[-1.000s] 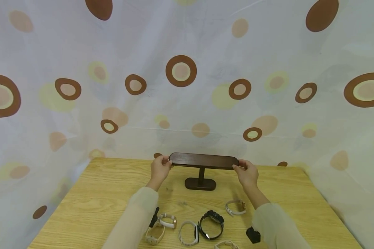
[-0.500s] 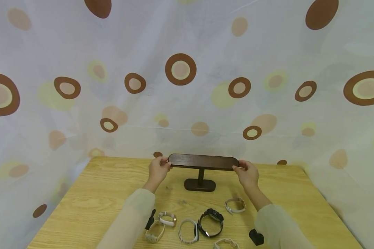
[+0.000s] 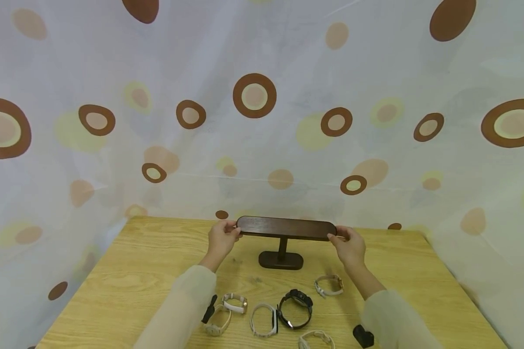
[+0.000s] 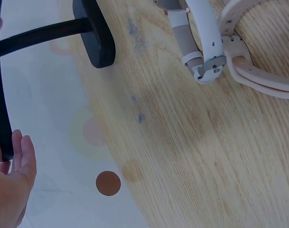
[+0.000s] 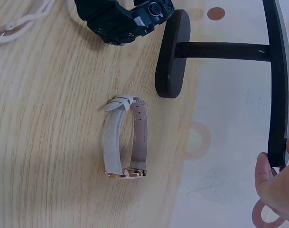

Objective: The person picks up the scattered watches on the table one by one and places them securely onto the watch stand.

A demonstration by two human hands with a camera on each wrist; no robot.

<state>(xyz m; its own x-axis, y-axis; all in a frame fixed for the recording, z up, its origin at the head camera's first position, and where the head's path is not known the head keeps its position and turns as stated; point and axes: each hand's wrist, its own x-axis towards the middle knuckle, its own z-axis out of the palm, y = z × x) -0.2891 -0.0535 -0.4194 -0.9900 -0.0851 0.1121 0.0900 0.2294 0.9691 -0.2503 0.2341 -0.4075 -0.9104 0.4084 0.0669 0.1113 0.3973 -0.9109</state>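
Note:
A dark brown T-shaped display stand [image 3: 288, 228] is upright near the back of the table, with a long rounded top bar on a short post and an oval base. My left hand [image 3: 221, 241] pinches the bar's left end between thumb and fingers; the left wrist view shows that hand [image 4: 13, 190] at the bar's tip. At the right end, my right hand [image 3: 349, 247] pinches the bar in the same way. Nearest the stand's base lies a pale watch with a rose-gold case [image 5: 127, 173], its strap buckled into a loop. Whether the base touches the table cannot be told.
Several watches lie in front of the stand: a chunky black one [image 3: 301, 297], a white band with a dark face [image 3: 274, 321], a white-strapped one [image 3: 234, 308] and pale ones. Two black items [image 3: 363, 336] sit partly beside my sleeves. A patterned curtain [image 3: 279, 160] hangs behind the table.
The stand has shifted slightly toward me, closer to the watches, with both hands staying on its bar ends. My head view has tilted a little downward.

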